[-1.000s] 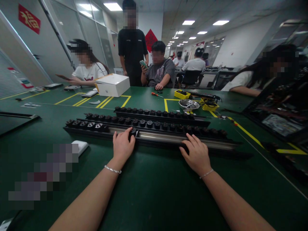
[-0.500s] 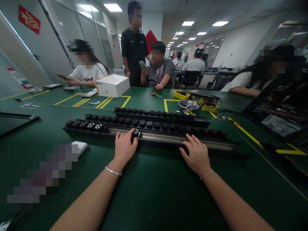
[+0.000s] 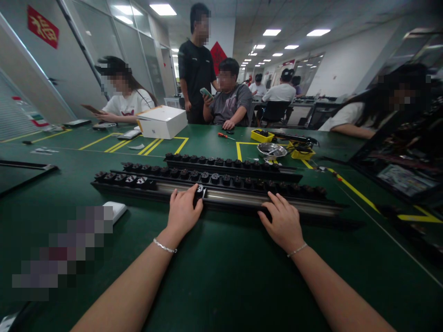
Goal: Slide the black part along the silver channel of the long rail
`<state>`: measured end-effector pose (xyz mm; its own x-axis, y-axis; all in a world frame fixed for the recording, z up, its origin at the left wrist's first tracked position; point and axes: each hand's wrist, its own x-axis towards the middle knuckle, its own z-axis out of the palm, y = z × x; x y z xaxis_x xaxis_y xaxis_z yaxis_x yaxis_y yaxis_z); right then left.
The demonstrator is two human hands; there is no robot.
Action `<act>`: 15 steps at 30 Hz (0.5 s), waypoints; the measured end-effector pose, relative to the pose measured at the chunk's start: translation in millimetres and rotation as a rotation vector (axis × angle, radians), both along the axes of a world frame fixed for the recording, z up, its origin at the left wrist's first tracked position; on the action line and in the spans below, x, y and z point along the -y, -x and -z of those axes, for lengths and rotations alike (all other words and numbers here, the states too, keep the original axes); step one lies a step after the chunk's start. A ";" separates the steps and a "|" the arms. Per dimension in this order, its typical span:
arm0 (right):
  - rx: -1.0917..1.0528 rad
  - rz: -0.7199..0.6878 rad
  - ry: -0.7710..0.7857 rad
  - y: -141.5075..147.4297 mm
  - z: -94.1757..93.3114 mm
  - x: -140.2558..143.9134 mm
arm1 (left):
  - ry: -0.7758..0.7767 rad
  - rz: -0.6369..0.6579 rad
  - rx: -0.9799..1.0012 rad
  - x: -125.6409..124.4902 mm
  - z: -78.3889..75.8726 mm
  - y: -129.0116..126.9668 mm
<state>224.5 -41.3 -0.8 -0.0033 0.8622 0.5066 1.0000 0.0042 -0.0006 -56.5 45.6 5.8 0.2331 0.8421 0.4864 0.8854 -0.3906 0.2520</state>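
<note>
A long black rail with a silvery channel lies across the green table in front of me. My left hand grips a small black socket module that sits in the channel near its middle. Several more modules are packed at the rail's left end. My right hand rests palm down on the rail further right, fingers spread, holding it against the table. Two more rails full of black modules lie just behind.
A white box, a metal bowl, yellow trays and a screwdriver sit further back. A small white block lies at my left. Several people sit or stand around the table. Dark equipment fills the right edge.
My left hand has slid the module to the right along the channel, away from the packed modules. My right hand has stayed put. The standing person shifted slightly right.
</note>
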 end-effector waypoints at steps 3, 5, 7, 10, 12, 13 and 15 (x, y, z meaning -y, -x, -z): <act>-0.002 -0.005 -0.003 0.4 -0.7 0.2 | 0.013 0.008 -0.008 0.7 0.8 -0.8; -0.003 -0.006 0.002 0.6 -1.1 0.3 | 0.021 0.017 -0.020 1.4 0.9 -1.5; -0.002 -0.003 0.007 0.6 -1.0 0.2 | 0.024 0.030 -0.032 2.3 0.7 -2.5; 0.001 -0.002 0.005 0.3 -0.2 -0.2 | 0.026 0.044 -0.052 3.7 0.4 -4.0; 0.000 -0.002 0.000 0.0 0.2 -0.4 | 0.025 0.052 -0.063 4.6 0.4 -4.9; 0.000 -0.001 0.000 -0.1 0.2 -0.5 | 0.023 0.056 -0.069 5.2 0.4 -5.4; 0.001 0.001 0.002 -0.1 0.0 -0.4 | 0.019 0.060 -0.079 6.6 0.4 -6.5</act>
<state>224.6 -40.9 -0.9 -0.0029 0.8633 0.5047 1.0000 0.0033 0.0001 -50.0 39.0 5.4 0.3208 0.8340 0.4489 0.8778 -0.4399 0.1898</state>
